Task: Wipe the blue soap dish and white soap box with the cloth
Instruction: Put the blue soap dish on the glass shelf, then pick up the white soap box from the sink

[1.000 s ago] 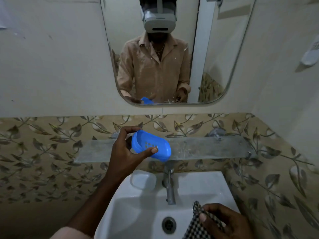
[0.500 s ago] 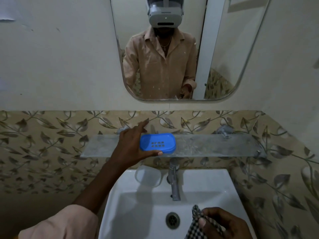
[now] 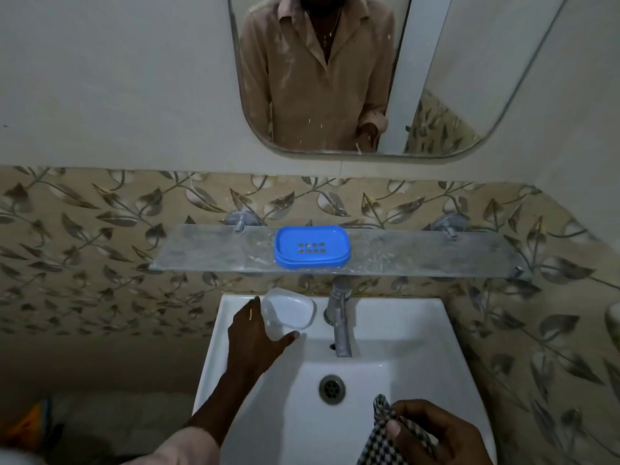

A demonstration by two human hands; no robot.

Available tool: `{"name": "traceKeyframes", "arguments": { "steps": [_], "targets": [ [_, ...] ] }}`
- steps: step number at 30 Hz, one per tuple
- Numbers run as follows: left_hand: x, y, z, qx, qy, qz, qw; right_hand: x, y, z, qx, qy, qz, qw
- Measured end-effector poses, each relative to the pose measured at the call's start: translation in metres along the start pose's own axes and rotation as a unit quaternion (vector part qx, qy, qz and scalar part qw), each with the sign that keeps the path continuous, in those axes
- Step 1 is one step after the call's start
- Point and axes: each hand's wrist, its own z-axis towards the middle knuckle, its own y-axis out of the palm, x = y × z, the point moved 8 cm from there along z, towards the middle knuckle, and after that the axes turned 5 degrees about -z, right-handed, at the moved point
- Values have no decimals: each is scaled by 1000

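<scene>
The blue soap dish (image 3: 312, 246), oval with several drain slots, lies flat on the glass shelf (image 3: 214, 253) above the basin, untouched. Below it the white soap box (image 3: 291, 313) sits tilted at the back left of the white sink (image 3: 402, 317), beside the tap. My left hand (image 3: 256, 333) is wrapped around its left end, thumb under the front edge and fingers behind. My right hand (image 3: 439, 434) hangs at the bottom right over the basin, closed on a black-and-white checked cloth (image 3: 379, 441).
A chrome tap (image 3: 340, 317) rises at the sink's back middle, and a drain (image 3: 332, 388) lies in the bowl. A mirror (image 3: 469, 78) hangs above the shelf. Leaf-patterned tiled walls close in behind and at the right.
My left hand set the blue soap dish on the shelf, let go, dropped down and took hold of the white soap box. The right hand kept holding the cloth.
</scene>
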Motion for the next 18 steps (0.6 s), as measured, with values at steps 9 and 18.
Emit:
{"name": "traceKeyframes", "arguments": {
  "steps": [9,18],
  "targets": [
    [2,57,29,22,-48,25,998,16,2,1,9,25,11,1000],
    [44,15,-49,-48,51,-194,978,9,-10,5,24,-23,-13,999]
  ]
}}
